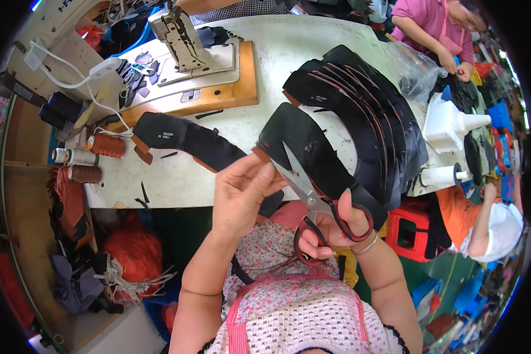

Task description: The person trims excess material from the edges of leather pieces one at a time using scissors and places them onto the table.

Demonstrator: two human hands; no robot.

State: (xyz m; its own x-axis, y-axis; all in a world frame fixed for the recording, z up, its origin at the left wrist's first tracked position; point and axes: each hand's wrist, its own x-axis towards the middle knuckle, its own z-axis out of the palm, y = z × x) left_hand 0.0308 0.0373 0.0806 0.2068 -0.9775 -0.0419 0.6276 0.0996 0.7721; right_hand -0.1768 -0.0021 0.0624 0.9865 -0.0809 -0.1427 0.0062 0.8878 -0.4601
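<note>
My left hand (240, 192) pinches the brown-edged end of a curved black leather piece (304, 138) between thumb and fingers. Through the handle loops of a pair of scissors (314, 203) go the fingers of my right hand (353, 219). The scissor blades are parted and lie along the near edge of that piece, close to my left fingertips. Whether they touch the leather I cannot tell. A second curved black piece (186, 135) lies on the table to the left, partly hidden behind my left hand. Beyond, several similar pieces (380, 118) lie fanned in an overlapping stack.
A sewing machine (180, 41) stands on a wooden-edged base at the far left, near thread spools (106, 146). A white bottle (451, 124) and a clear plastic bag (416, 71) rest at right. Co-workers sit beyond; a red stool (408, 230) stands by the table.
</note>
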